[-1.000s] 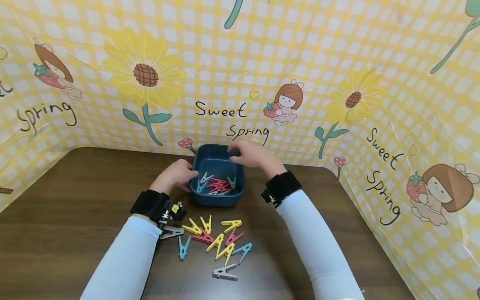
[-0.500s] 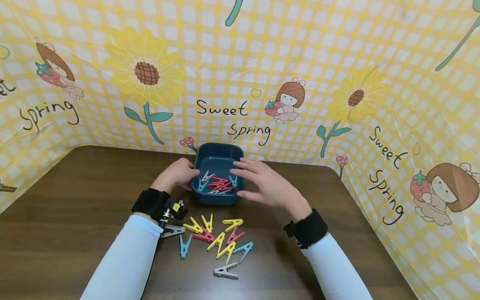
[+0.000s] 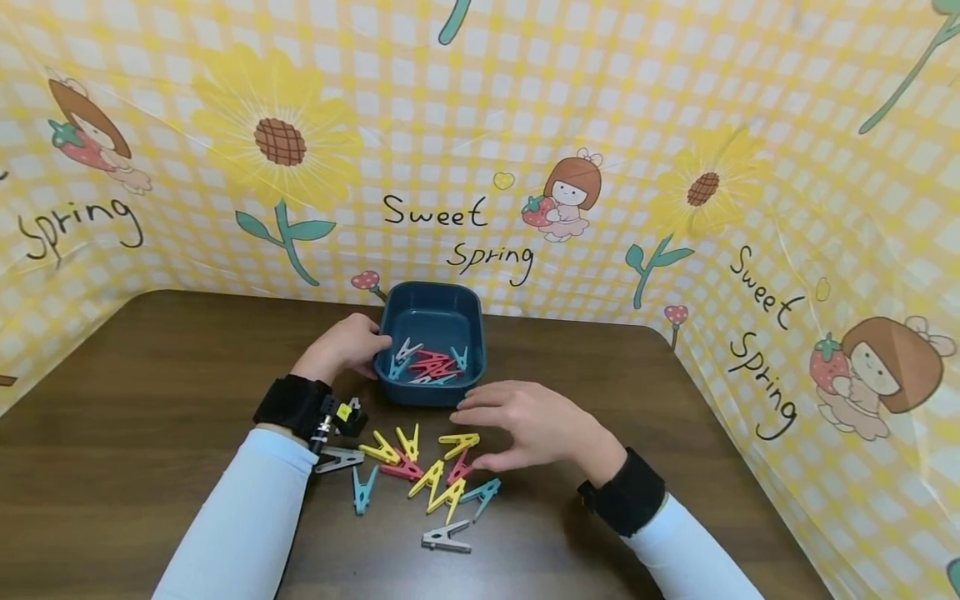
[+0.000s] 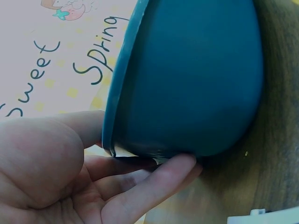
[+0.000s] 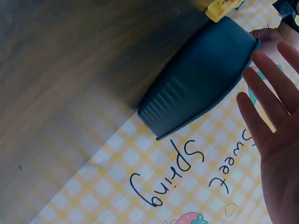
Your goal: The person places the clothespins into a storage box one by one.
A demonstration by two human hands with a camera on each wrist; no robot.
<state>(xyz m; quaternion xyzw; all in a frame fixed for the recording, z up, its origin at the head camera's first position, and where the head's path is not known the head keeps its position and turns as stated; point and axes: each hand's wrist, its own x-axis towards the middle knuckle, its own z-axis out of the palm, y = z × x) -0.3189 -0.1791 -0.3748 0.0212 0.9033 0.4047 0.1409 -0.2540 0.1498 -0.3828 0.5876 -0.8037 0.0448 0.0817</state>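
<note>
My left hand grips the left wall of a dark blue plastic box, thumb at the rim and fingers against the outer side. In the left wrist view, the hand meets the box wall at its lower edge. Inside the box lie several red, blue and pale clothespins. With fingers spread and nothing held, my right hand hovers in front of the box. Its thumb reaches over a red clothespin, close to a yellow clothespin.
More clothespins are scattered before the box: yellow ones, a blue one at left, another blue one at right, and a grey one nearest me. A yellow checked cloth walls in the brown table.
My right hand has come out from over the box, spreading its fingers, and moved nearer me above the loose clothespins. The left hand stays on the box.
</note>
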